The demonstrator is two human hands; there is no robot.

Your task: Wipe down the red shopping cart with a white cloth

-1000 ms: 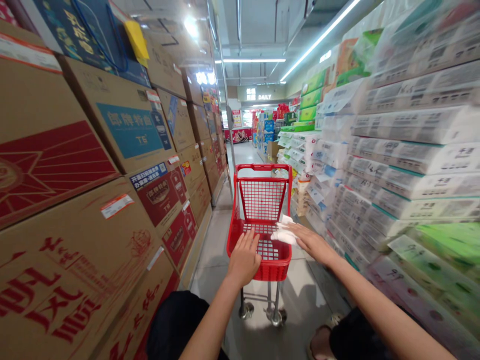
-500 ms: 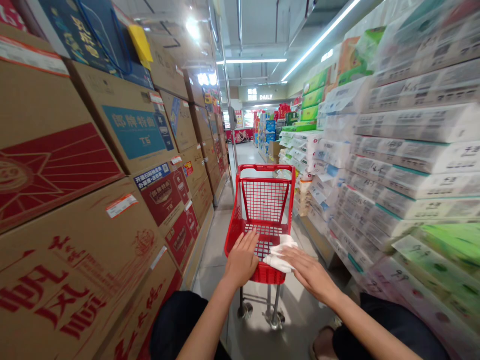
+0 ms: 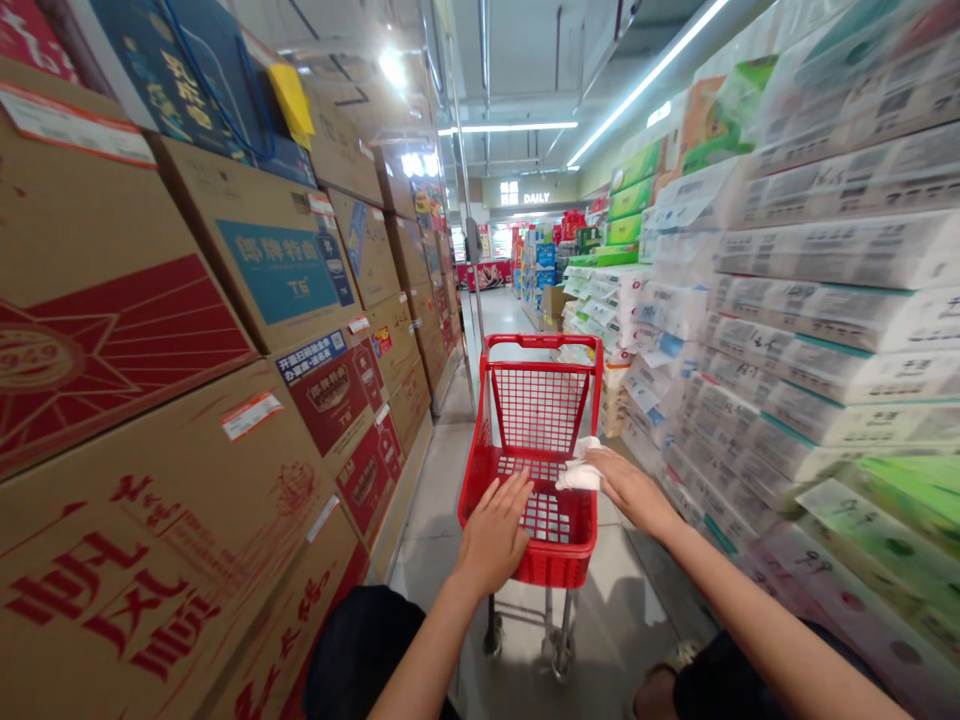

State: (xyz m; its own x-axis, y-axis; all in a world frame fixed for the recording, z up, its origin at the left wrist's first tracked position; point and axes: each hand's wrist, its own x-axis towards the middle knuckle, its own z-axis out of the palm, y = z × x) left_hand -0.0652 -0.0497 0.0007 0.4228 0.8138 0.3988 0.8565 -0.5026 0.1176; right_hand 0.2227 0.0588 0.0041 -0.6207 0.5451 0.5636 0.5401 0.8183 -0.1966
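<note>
A small red plastic shopping cart (image 3: 559, 575) with grid walls stands in front of me on metal legs with wheels. My left hand (image 3: 495, 535) lies with its fingers stretched out over the near left corner of the basket, at the rim. At the right side rim, my right hand (image 3: 628, 488) presses a crumpled white cloth (image 3: 581, 472) under its fingers. Part of that cloth hangs over the inside of the basket. Through the gridded bottom of the basket the floor shows.
Stacked cardboard cartons (image 3: 142, 420) wall off the left side. On the right rise piled packs of tissue paper (image 3: 817, 300), close to my right arm. A metal post (image 3: 471, 240) stands ahead on the left. Tiled floor (image 3: 495, 305) runs down the aisle between.
My right hand has moved with the cloth from the near rim forward along the right rim. The cart sits slightly lower and further right in view. My left hand stays at the near left corner.
</note>
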